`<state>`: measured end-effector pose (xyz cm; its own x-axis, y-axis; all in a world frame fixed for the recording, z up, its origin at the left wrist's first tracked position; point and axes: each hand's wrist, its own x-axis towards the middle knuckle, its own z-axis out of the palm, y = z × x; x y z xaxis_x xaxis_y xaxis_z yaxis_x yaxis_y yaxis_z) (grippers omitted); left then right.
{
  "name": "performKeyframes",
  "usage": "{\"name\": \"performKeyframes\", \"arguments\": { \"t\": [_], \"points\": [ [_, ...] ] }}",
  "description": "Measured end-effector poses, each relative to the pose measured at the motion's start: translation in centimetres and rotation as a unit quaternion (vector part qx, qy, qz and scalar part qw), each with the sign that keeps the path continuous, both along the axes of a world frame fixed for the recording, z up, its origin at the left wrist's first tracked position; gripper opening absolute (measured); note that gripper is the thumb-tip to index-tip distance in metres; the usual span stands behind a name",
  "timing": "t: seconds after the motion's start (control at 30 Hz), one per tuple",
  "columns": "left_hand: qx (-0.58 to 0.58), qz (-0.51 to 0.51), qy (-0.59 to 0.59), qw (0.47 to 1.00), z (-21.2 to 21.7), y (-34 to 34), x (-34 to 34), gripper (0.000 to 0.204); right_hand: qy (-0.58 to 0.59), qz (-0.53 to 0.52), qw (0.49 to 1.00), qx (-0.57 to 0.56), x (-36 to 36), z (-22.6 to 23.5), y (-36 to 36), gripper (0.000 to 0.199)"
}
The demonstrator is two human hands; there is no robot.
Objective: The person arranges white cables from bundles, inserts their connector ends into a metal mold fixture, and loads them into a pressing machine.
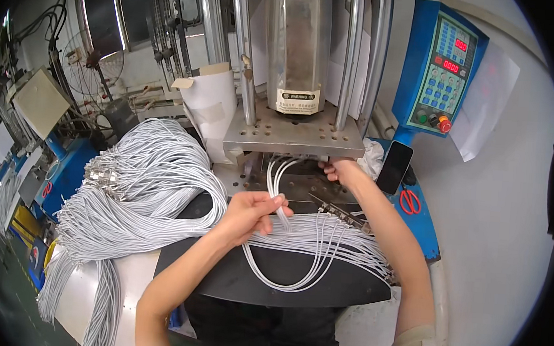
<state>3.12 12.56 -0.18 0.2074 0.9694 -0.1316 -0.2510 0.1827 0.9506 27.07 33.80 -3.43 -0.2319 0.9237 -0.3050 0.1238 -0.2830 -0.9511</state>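
My left hand (248, 217) is closed, thumb against fingers, around a few white cables (276, 179). From it these cables rise and curve in under the press's thick steel plate (296, 130). Right under that plate's right corner is my right hand (342, 171), its fingers curled together; what they grip, if anything, is hidden. Below the hands a metal mold bar (338, 214) lies across the bench, with several cable ends set along it. A thin cable loop (282, 289) hangs from there over the black bench top (237, 286).
A big heap of white cables (155, 164) covers the left side. At right stand a blue control panel (441, 75), a black phone (394, 167) and red-handled scissors (410, 201). Steel columns (244, 48) flank the press, and a white paper sheet (211, 110) is beside it.
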Motion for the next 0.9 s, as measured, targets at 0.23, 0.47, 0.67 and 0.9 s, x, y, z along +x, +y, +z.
{"name": "performKeyframes", "arguments": {
  "t": [0.23, 0.47, 0.67, 0.9],
  "points": [
    [-0.067, -0.027, 0.081, 0.994, 3.3, -7.4, -2.7, 0.028, -0.453, 0.068, 0.810, 0.367, -5.3, 0.7, -6.8, 0.081],
    [0.102, 0.144, 0.334, 0.926, 6.6, -13.5, -6.5, 0.021, -0.414, 0.170, 0.819, 0.360, -6.4, 1.6, -8.0, 0.075],
    [0.243, 0.466, 0.291, 0.800, 4.9, -5.3, -13.3, 0.036, -0.423, 0.143, 0.792, 0.417, -4.0, 0.0, -7.4, 0.057],
    [0.145, 0.443, 0.341, 0.816, -1.6, -2.3, -17.1, 0.049, -0.417, 0.112, 0.763, 0.480, 4.0, 1.7, -14.9, 0.034]
  ]
}}
